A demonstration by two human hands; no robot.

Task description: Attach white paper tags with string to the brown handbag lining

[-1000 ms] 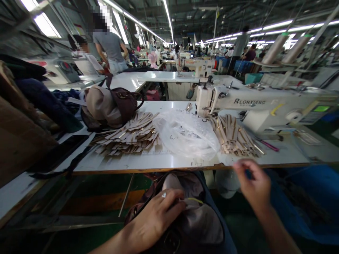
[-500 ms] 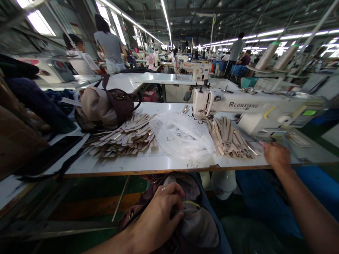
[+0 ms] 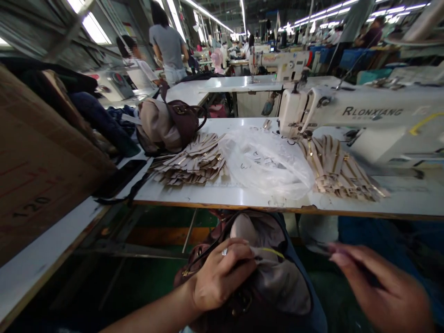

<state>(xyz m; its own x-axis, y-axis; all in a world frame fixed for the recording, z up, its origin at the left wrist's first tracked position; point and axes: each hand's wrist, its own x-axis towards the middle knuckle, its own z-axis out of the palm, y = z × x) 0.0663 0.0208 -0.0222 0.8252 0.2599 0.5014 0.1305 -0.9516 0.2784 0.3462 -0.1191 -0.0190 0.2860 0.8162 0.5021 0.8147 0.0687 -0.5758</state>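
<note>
On my lap lies a dark maroon handbag [image 3: 239, 296] with its beige lining [image 3: 277, 277] pulled out. My left hand [image 3: 225, 273], a ring on one finger, is closed on a fold of that lining. A yellow strip [image 3: 274, 252] shows on the cloth just right of its fingertips. My right hand [image 3: 385, 282] is in the air right of the bag and apart from it, below the table edge. Its thumb and fingers pinch a thin greyish tool [image 3: 321, 247], too blurred to tell its exact kind.
On the white table [image 3: 208, 196] lie two heaps of beige zipper strips [image 3: 194, 162], a clear plastic bag [image 3: 267, 171] and another handbag [image 3: 183, 120]. A sewing machine [image 3: 374, 115] stands right; a cardboard box [image 3: 41, 162] and a black phone-like slab [image 3: 121, 178] are left. People work beyond.
My right hand has come off the table's right side, moving down and nearer the bag with the thin tool. My left hand still grips the lining. The view has turned right.
</note>
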